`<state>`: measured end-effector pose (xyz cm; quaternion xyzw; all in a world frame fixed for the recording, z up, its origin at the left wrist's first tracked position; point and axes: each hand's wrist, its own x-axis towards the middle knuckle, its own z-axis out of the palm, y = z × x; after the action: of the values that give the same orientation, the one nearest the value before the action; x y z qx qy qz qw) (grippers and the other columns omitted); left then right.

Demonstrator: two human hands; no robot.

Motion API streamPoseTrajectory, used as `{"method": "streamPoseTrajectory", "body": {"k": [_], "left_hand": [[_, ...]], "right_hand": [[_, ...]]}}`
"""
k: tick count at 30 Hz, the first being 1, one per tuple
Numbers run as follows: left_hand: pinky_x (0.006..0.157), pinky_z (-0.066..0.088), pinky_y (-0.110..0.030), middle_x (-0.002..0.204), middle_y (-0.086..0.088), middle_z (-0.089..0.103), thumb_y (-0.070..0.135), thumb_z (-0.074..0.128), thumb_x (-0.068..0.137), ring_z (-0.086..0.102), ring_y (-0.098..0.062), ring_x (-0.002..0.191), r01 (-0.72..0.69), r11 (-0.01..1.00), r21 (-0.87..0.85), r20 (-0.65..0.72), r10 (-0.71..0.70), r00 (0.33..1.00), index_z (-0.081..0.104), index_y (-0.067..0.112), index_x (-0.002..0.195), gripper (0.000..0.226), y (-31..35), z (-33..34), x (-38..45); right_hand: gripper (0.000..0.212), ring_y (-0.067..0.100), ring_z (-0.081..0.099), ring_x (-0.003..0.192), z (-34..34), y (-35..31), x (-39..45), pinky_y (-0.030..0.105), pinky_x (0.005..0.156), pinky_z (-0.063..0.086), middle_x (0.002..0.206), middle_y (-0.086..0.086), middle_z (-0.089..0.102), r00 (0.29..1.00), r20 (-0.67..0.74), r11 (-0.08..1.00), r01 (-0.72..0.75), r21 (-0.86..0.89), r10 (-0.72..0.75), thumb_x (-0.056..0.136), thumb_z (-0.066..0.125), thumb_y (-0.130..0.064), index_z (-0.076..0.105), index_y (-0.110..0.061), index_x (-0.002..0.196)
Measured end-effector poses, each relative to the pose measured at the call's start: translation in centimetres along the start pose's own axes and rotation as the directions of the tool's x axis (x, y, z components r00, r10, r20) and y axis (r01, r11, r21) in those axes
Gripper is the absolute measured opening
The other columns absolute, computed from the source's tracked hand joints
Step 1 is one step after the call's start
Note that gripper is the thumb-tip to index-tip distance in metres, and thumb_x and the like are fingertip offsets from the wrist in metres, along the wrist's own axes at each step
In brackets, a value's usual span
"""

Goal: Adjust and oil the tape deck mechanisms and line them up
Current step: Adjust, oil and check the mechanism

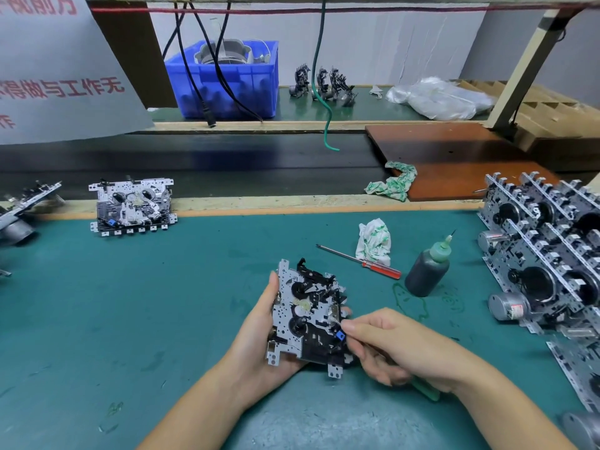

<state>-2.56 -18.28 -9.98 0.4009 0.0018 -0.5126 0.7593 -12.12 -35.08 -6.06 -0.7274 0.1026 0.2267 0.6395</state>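
tool in right hand: mostly hidden by fingers, only green handle end and thin tip show | left hand: its fingers hidden behind held mechanism | left mechanism: cut by picture edge | stacked mechanisms: cut at right edge | blue bin contents: unclear | poster text: cut off

Even overhead light, warped edges
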Motion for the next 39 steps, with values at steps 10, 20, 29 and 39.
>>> {"method": "streamPoseTrajectory", "body": {"k": [10, 20, 29, 39], "left_hand": [[0.089, 0.054, -0.039, 0.124, -0.021, 0.061, 0.065, 0.028, 0.091, 0.063, -0.031, 0.110, -0.008, 1.000, 0.002, -0.007, 0.008, 1.000, 0.069, 0.008, 0.114, 0.074, -0.1, 0.1, 0.1], [0.096, 0.047, -0.041, 0.125, -0.022, 0.060, 0.065, 0.031, 0.089, 0.060, -0.033, 0.115, 0.004, 1.000, 0.024, -0.043, -0.003, 0.999, 0.068, 0.007, 0.116, 0.074, 0.2, 0.4, -0.1], [0.078, 0.057, -0.034, 0.115, -0.023, 0.065, 0.064, 0.030, 0.088, 0.068, -0.029, 0.099, -0.014, 0.999, 0.034, -0.035, 0.015, 0.999, 0.072, 0.007, 0.107, 0.073, 0.0, 0.8, -0.1], [0.083, 0.055, -0.035, 0.121, -0.022, 0.063, 0.065, 0.029, 0.088, 0.064, -0.030, 0.107, -0.003, 0.998, 0.059, 0.017, 0.002, 1.000, 0.070, 0.010, 0.113, 0.073, 0.1, 0.7, -0.2]], "right_hand": [[0.051, 0.009, 0.025, 0.026, 0.4, -0.2, 0.0, 0.018, 0.035, 0.020, 0.032, -0.001, 0.042, 0.999, -0.046, 0.997, 0.004, -0.079, -0.008, 0.101, 0.035, -0.032, 0.048, -0.015, 0.055], [0.058, 0.007, 0.025, 0.026, 0.5, -0.3, 0.2, 0.015, 0.034, 0.022, 0.030, -0.002, 0.039, 0.997, -0.071, 0.994, 0.005, -0.111, -0.013, 0.100, 0.038, -0.034, 0.050, -0.021, 0.045], [0.060, 0.008, 0.014, 0.025, 0.7, -0.3, 0.1, 0.013, 0.034, 0.014, 0.029, -0.003, 0.021, 0.996, -0.064, 0.995, -0.067, -0.072, 0.062, 0.099, 0.037, -0.038, 0.031, -0.020, 0.042], [0.063, 0.010, 0.018, 0.026, -0.4, -0.1, -0.1, 0.019, 0.034, 0.018, 0.028, -0.004, 0.028, 0.998, 0.046, 0.991, -0.035, -0.130, 0.041, 0.097, 0.040, -0.045, 0.044, -0.022, 0.039]]}}
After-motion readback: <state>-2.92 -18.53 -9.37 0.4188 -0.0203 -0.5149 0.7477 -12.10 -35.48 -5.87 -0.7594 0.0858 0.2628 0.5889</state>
